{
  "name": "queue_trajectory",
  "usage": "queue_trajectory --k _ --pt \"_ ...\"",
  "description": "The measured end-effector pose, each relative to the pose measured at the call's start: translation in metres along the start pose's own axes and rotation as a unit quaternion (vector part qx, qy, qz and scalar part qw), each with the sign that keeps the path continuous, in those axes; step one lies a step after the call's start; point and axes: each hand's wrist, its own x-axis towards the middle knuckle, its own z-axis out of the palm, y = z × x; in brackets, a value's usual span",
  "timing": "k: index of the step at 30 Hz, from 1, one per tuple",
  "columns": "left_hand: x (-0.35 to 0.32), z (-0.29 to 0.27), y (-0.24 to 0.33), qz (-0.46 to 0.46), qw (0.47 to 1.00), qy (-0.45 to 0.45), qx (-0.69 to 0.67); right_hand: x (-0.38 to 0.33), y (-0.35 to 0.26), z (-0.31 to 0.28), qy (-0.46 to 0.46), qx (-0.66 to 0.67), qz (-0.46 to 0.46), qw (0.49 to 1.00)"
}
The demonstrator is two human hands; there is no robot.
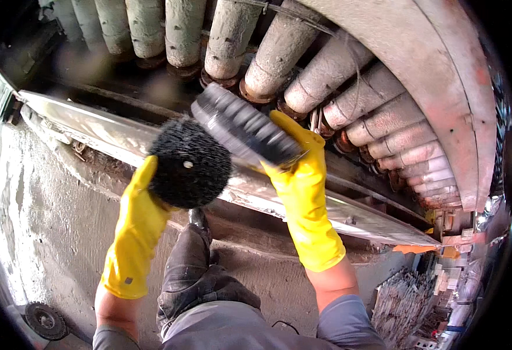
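Both my hands wear long yellow rubber gloves. My left hand (pixel 134 227) grips the edge of a round black bristle brush (pixel 195 184), its bristly face turned up toward me with a small pale spot at the middle. In my right hand (pixel 304 186) is a thick round disc (pixel 238 125), tilted on edge, with dark block-like ridges along its side; motion blurs it. The disc is up and to the right of the brush, and they overlap in view, so I cannot tell whether they touch. The fingers behind both things are mostly hidden.
A curved row of grey cylinders (pixel 279 49) hangs under a large pale housing (pixel 407 35). A metal rail (pixel 93 116) crosses in front. A dark wheel-like disc (pixel 46 321) lies at lower left on the wet concrete floor (pixel 63 216). A rough grey stack (pixel 404 303) stands at lower right.
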Motion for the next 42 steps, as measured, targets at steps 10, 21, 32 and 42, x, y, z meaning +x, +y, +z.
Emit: queue_trajectory --k 10,21,32,42 --pt "-0.059 0.000 -0.005 -0.016 0.997 -0.071 0.014 -0.058 -0.083 0.007 -0.144 0.044 -0.007 0.989" --pt "0.003 -0.077 0.162 0.218 0.944 0.027 0.246 0.000 -0.091 0.129 -0.218 0.127 -0.050 0.966" --pt "0.123 -0.187 0.382 0.538 0.404 0.117 0.731 0.027 0.042 0.267 -0.167 0.402 0.577 0.691" --pt "0.129 -0.190 0.366 0.425 0.508 0.096 0.743 -0.002 0.110 0.417 0.040 0.519 0.673 0.525"
